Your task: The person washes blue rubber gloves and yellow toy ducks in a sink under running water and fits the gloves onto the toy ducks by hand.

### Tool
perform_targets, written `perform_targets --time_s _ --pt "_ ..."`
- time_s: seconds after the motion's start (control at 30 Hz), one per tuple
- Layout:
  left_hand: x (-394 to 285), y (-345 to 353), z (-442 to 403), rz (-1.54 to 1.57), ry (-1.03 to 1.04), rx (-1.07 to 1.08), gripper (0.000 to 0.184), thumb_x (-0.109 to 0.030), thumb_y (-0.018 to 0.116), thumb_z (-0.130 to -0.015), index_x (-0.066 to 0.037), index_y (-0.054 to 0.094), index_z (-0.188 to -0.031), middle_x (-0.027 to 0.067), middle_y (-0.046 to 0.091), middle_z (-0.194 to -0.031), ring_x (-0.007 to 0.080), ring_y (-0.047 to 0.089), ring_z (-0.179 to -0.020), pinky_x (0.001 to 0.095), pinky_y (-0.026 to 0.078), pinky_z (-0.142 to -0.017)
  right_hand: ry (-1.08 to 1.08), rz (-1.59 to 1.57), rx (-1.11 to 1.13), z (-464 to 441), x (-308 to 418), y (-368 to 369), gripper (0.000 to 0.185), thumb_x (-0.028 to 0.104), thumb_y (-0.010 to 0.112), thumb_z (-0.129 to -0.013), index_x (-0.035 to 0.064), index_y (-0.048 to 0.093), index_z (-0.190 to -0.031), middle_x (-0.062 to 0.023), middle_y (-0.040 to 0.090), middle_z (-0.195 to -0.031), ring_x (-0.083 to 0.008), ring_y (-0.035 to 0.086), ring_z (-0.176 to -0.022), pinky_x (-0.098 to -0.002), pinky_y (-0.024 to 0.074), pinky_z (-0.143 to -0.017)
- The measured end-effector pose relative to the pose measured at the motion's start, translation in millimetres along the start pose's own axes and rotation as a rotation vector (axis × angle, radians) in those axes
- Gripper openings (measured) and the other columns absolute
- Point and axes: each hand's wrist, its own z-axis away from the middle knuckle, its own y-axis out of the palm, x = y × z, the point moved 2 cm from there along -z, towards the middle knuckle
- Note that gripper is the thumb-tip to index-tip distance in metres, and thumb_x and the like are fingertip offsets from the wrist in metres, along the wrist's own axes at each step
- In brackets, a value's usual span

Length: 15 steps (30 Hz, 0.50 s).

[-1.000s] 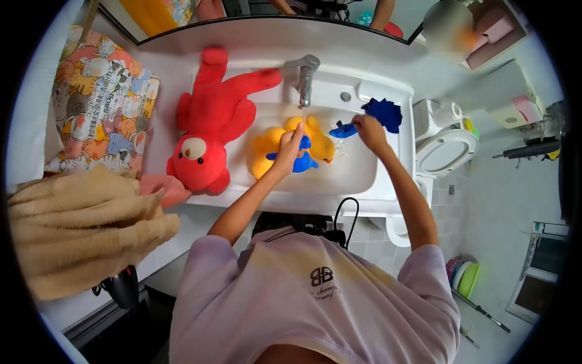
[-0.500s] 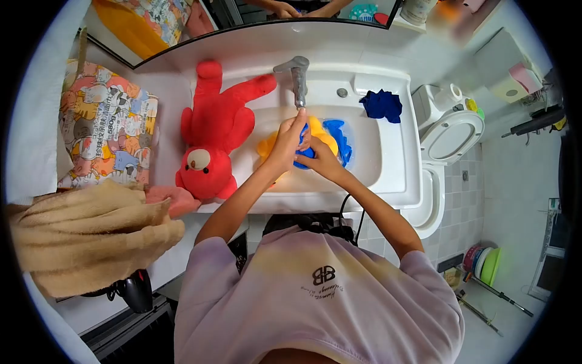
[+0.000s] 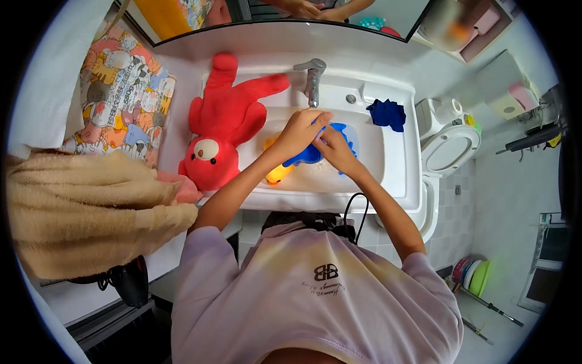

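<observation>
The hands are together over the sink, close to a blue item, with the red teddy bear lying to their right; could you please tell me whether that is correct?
Not quite: the head view shows the red teddy bear lying to their left, not their right. The left hand and right hand are together over the sink, close to a blue item.

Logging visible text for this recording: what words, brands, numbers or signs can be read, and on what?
"BB", one B reversed: shirt.
"580g", apparently: animal-print package; its other characters are too blurred.
Script by the shirt's letters: too small to read.
</observation>
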Motion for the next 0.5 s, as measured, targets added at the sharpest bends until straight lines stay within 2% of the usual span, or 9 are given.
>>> perform_targets --time_s 0.07,0.13,0.2,0.27,0.33,0.37,0.4,0.47,0.5 --pt "4 -3 4 0.123 -0.152 -0.015 0.04 -0.031 0.042 -0.085 0.001 0.052 -0.064 0.0049 0.048 -0.052 0.013 0.046 -0.048 0.0276 0.038 -0.051 -0.19 0.174 -0.017 -6 -6 -4 0.01 0.004 0.051 -0.072 -0.0001 0.052 -0.081 -0.0132 0.049 -0.068 -0.0276 0.046 -0.065 -0.0337 0.0367 -0.061" --pt "15 -5 6 0.334 -0.266 0.009 0.038 -0.037 0.038 -0.087 -0.003 0.054 -0.081 0.0015 0.051 -0.068 0.0115 0.048 -0.066 0.0239 0.038 -0.063 -0.125 0.174 -0.04 -9 11 -11 0.015 0.003 0.051 -0.07 -0.0002 0.053 -0.084 -0.0133 0.046 -0.071 -0.0297 0.044 -0.065 -0.0356 0.0364 -0.064" --pt "17 -8 8 0.392 -0.17 -0.112 0.038 -0.038 0.036 -0.087 -0.003 0.053 -0.088 0.0024 0.052 -0.078 0.0121 0.048 -0.076 0.0237 0.037 -0.069 -0.178 0.387 0.048 -11 24 -17 0.013 0.006 0.054 -0.074 -0.0017 0.052 -0.085 -0.0101 0.046 -0.077 -0.0221 0.047 -0.072 -0.0295 0.0386 -0.066" --pt "21 -14 10 0.448 -0.071 -0.233 0.04 -0.038 0.035 -0.087 -0.003 0.053 -0.094 0.0033 0.054 -0.087 0.0127 0.049 -0.085 0.0234 0.037 -0.075 -0.091 0.197 0.096 -10 27 -23 0.012 0.005 0.054 -0.074 -0.0022 0.052 -0.083 -0.0091 0.045 -0.077 -0.0211 0.047 -0.072 -0.0277 0.0381 -0.065" --pt "35 -18 15 0.437 -0.123 -0.131 0.048 -0.045 0.032 -0.086 -0.004 0.048 -0.104 0.0056 0.05 -0.101 0.013 0.043 -0.099 0.0237 0.033 -0.085 -0.123 0.206 0.259 -10 34 -31 0.011 0.004 0.054 -0.074 -0.0027 0.052 -0.083 -0.0089 0.045 -0.077 -0.0198 0.047 -0.071 -0.0261 0.0384 -0.064" --pt "66 -10 6 0.372 -0.065 0.029 0.053 -0.051 0.029 -0.084 -0.006 0.048 -0.106 0.0058 0.05 -0.103 0.016 0.044 -0.098 0.0267 0.032 -0.087 -0.185 0.211 0.32 -14 38 -34 0.01 -0.003 0.051 -0.072 -0.0022 0.053 -0.082 -0.0088 0.045 -0.078 -0.0196 0.048 -0.072 -0.0255 0.0397 -0.061" --pt "75 -4 6 0.376 -0.064 0.018 0.053 -0.051 0.029 -0.084 -0.006 0.048 -0.106 0.0058 0.05 -0.103 0.016 0.044 -0.098 0.0267 0.032 -0.087 -0.186 0.214 0.331 -18 45 -38 0.01 -0.003 0.051 -0.072 -0.0022 0.053 -0.082 -0.0088 0.045 -0.078 -0.0196 0.048 -0.072 -0.0255 0.0397 -0.061" --pt "86 13 -2 0.644 -0.49 0.26 0.055 -0.052 0.03 -0.083 -0.006 0.049 -0.107 0.0082 0.051 -0.106 0.0155 0.044 -0.1 0.0291 0.031 -0.09 -0.193 0.193 0.49 -28 61 -44 0.018 -0.011 0.046 -0.068 -0.0022 0.052 -0.083 -0.0081 0.045 -0.077 -0.0185 0.049 -0.071 -0.0246 0.0412 -0.059" --pt "46 10 -2 0.579 -0.544 0.35 0.062 -0.057 0.033 -0.079 -0.006 0.049 -0.109 0.009 0.05 -0.109 0.0179 0.047 -0.1 0.03 0.032 -0.09 -0.134 0.174 0.501 -30 64 -45 0.027 -0.016 0.042 -0.063 -0.0019 0.052 -0.084 -0.0069 0.046 -0.078 -0.0156 0.05 -0.07 -0.0233 0.0419 -0.056"
